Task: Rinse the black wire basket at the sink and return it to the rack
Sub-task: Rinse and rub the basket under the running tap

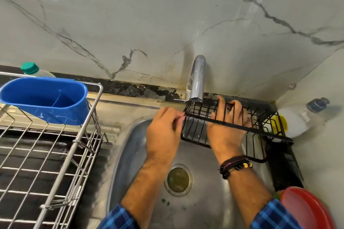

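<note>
Your left hand (163,132) pinches the left end of the basket (260,133), fingers curled on the end wire. Your right hand (226,128) is inside the basket, fingers straight and spread against the far wires, with the front rim bar crossing over its back. The basket is held tilted over the sink (130,154), its left back corner just under the tap (197,80) spout. The drain (178,179) sits below, between your forearms. A beaded bracelet (235,165) is on the right wrist. The steel rack (78,135) stands left of the sink, well apart from the basket, with a blue tub (44,98) hung on its rail. A red plate (305,208) is at bottom right.
</note>
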Demonstrator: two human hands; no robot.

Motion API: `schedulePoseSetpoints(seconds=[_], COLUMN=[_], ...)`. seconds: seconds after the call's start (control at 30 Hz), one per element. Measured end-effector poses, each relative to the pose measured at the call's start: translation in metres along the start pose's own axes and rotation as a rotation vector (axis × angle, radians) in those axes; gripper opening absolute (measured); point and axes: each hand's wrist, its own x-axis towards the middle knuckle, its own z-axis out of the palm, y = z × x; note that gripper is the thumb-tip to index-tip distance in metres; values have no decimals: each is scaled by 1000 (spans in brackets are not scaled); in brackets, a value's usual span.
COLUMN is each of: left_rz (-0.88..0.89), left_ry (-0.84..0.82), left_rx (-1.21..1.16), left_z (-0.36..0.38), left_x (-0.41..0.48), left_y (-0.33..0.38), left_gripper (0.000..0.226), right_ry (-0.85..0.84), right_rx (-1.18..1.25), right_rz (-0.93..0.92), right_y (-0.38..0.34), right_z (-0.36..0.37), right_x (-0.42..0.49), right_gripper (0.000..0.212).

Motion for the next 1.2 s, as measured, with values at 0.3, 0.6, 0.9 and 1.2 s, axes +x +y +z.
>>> schedulePoseSetpoints(seconds=[0.3, 0.6, 0.9, 1.2], left_rz=[446, -445, -604, -464], left_ry=[-260, -209, -292, -292], left_rx=[101, -179, -112, 68], left_z=[6, -31, -54, -82], left_x=[15, -15, -34, -34], left_y=[-13, -27, -37, -21], left_gripper=[44, 38, 41, 43], right_ry=[-44, -123, -371, -214], right_rx=[-3, 58, 170, 453], right_rz=[-56, -379, -597, -347], right_y=[6, -25, -37, 24], right_z=[-5, 11, -2, -65], right_x=[3, -35, -58, -87], right_gripper=[64, 75, 106, 33])
